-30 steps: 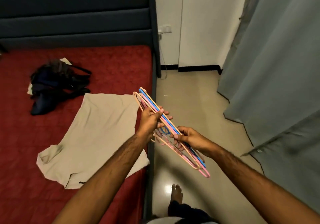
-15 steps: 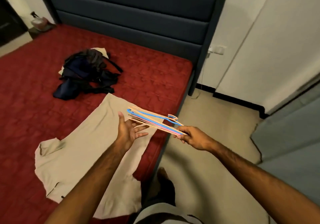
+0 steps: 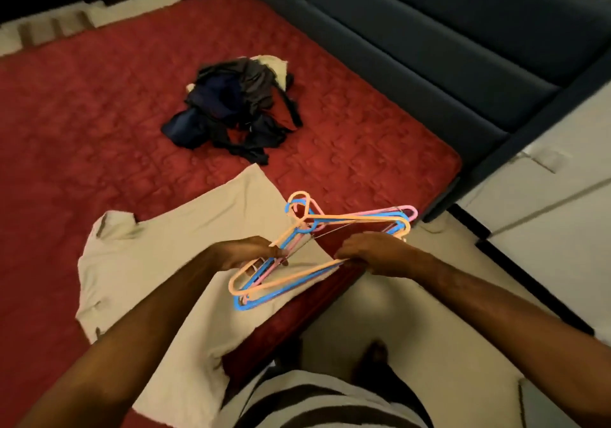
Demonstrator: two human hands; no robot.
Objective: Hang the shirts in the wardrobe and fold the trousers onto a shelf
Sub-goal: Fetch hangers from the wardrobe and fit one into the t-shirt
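Item: bundle of plastic hangers (image 3: 317,249), orange, blue and pink, stacked and partly interlocked, held over the near edge of the bed (image 3: 99,123). Long axis of the bundle runs from lower left to upper right in the head view; hooks cluster at the top, pointing away from the person. Left hand (image 3: 246,253): fingers curled round the left shoulder of the bundle, near the hooks. Right hand (image 3: 370,254): fingers curled over the lower bar on the right side, knuckles up. Both hands grip the same bundle, so neither is free; the judgement is that one hanger is being separated from the rest. Item: beige shirt (image 3: 158,262), spread flat on the red bedcover, directly beneath and to the left of the hangers, its lower part draped over the bed's edge toward the person. A sleeve shows at upper left; where the collar lies cannot be told. The shirt lies nearer the left hand, just below it; the right hand sits over the bed's edge and the floor (image 3: 413,328). Item: dark heap of clothes (image 3: 231,110), further up the bed, well apart from both hands, presumably holding the trousers and other garments. Wardrobe and shelf: not in view. Status, as judged: no shirt hung yet.
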